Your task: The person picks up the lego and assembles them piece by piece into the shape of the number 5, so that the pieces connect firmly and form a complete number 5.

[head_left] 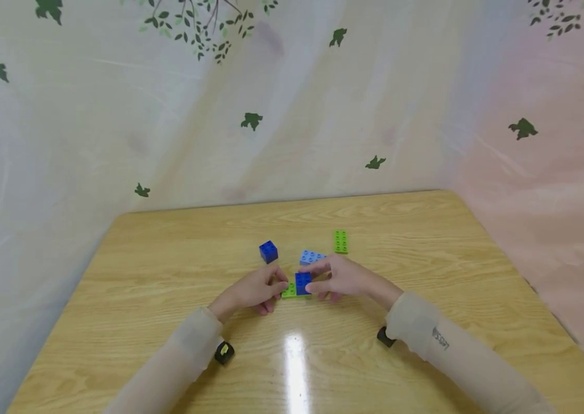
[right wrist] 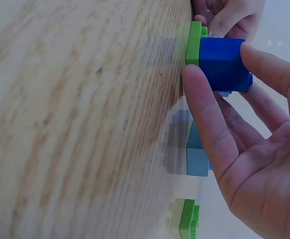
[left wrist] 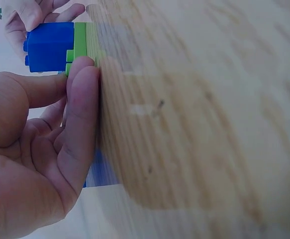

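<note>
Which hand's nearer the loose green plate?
Right. The right hand is just on the near side of the loose green plate, holding a dark blue brick; the left hand is farther off, to its near left, pinching the other green plate.

My head view looks forward and down from above the near side of the tabletop (head_left: 167, 244), far enough back to give me both sleeves (head_left: 170, 359) and the patterned backdrop (head_left: 178, 126) beyond. On the left wrist I look from close up past the left hand (head_left: 258, 288), low along the tabletop, which stands on edge at the picture's right. On the right wrist I'm similarly near the right hand (head_left: 346, 277), tipped the opposite way, tabletop at left. All three views share the dark blue brick (head_left: 303, 283) and both hands; head and right wrist also share the light blue brick (head_left: 312, 257).
</note>
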Tool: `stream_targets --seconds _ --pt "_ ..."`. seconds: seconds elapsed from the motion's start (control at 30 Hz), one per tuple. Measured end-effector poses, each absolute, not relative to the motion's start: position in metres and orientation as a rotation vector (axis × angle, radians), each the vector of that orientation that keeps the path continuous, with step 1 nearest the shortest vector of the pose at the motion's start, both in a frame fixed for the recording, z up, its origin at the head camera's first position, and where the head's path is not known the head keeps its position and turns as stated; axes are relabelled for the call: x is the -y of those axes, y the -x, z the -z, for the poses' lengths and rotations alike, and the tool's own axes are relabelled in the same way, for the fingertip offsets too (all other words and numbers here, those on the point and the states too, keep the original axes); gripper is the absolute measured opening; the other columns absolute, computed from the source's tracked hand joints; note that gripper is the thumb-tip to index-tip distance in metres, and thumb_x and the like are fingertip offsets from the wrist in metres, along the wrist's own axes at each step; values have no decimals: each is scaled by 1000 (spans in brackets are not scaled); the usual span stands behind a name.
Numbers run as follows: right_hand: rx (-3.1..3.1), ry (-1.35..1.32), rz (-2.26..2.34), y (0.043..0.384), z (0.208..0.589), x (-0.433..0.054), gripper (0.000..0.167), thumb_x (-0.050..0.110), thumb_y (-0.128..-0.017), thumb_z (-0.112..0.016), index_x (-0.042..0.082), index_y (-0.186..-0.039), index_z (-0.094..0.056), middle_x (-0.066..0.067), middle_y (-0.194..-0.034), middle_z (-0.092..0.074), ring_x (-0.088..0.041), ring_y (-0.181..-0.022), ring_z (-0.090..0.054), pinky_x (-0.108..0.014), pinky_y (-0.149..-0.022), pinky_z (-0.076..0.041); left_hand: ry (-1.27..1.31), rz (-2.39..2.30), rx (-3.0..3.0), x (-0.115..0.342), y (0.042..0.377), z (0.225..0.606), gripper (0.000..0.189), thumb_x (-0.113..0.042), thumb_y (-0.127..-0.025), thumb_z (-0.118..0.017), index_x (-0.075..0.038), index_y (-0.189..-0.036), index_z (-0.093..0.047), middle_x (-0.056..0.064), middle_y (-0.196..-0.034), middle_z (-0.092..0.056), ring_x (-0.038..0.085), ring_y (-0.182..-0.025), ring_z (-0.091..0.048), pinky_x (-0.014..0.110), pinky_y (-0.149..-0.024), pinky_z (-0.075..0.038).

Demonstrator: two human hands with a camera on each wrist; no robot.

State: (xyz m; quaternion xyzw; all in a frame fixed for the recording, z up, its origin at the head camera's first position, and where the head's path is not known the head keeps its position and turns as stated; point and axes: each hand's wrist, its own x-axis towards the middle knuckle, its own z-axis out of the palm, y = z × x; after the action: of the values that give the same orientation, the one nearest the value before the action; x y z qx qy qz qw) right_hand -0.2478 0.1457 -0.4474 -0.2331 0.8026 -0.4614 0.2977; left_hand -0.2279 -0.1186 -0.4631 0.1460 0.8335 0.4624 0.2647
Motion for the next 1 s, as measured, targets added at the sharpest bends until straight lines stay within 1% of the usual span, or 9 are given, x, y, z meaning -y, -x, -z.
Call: stream_targets --seconds 0.17,0.3,0.37,0.43,0.5,0.53,0.6,0.77,1.0 --pt "-2133 626 1229 247 449 -146 50 28 -98 -71 17 -145 -58 -5 -100 -74 -24 -83 -72 -40 -63 -61 -402 -1243 -2254 119 227 461 17 -22 -107 -55 -9 -118 -57 8 -83 -63 19 -57 -62 32 -52 -57" --pt "-2156 677 1228 245 449 -145 50 27 -99 -69 16 -146 -57 -9 -89 -71 -21 -66 -66 -36 -57 -59 -417 -1236 -2261 118 227 458 16 -20 -107 -54 -9 -118 -57 9 -84 -63 20 -57 -62 32 -52 -58" --pt "-2184 741 1220 243 449 -145 50 26 -100 -68 14 -147 -55 -12 -97 -71 -22 -60 -63 -37 -56 -59 -421 -1227 -2267 117 228 456 15 -20 -107 -54 -9 -117 -57 9 -84 -63 20 -57 -62 32 -53 -58" --pt "-2240 853 1188 242 449 -146 52 26 -100 -67 8 -148 -53 -14 -114 -71 -25 -72 -69 -38 -66 -60 -427 -1216 -2272 117 228 456 15 -20 -107 -54 -9 -117 -57 9 -83 -63 19 -57 -62 32 -52 -58" --pt "-2313 947 1174 240 449 -148 55 25 -100 -67 3 -148 -51 -16 -134 -63 -30 -95 -71 -41 -80 -60 -435 -1210 -2273 116 228 458 15 -19 -107 -54 -9 -117 -57 9 -83 -63 19 -58 -62 33 -53 -58" --pt "-2357 964 1176 240 449 -149 56 26 -100 -68 3 -147 -51 -15 -140 -59 -31 -103 -69 -41 -84 -59 -436 -1208 -2274 117 228 458 15 -19 -107 -54 -9 -117 -57 8 -83 -63 19 -57 -62 33 -53 -58" --pt "-2447 948 1199 241 448 -153 56 25 -98 -70 4 -147 -52 -16 -143 -57 -32 -115 -64 -40 -88 -58 -439 -1209 -2274 117 228 459 15 -19 -107 -54 -9 -117 -57 8 -83 -63 19 -57 -62 33 -53 -58" --pt "-2487 710 1358 249 448 -163 56 20 -96 -73 8 -147 -52 -18 -138 -55 -27 -98 -64 -37 -64 -59 -437 -1206 -2276 116 227 458 15 -19 -107 -53 -9 -118 -56 8 -80 -64 19 -56 -61 32 -52 -57" --pt "-2413 598 1365 261 459 -167 60 16 -96 -73 4 -149 -47 -21 -137 -53 -24 -77 -64 -37 -64 -60 -430 -1216 -2260 114 227 459 14 -18 -108 -51 -8 -119 -54 8 -77 -63 18 -54 -61 31 -49 -55"
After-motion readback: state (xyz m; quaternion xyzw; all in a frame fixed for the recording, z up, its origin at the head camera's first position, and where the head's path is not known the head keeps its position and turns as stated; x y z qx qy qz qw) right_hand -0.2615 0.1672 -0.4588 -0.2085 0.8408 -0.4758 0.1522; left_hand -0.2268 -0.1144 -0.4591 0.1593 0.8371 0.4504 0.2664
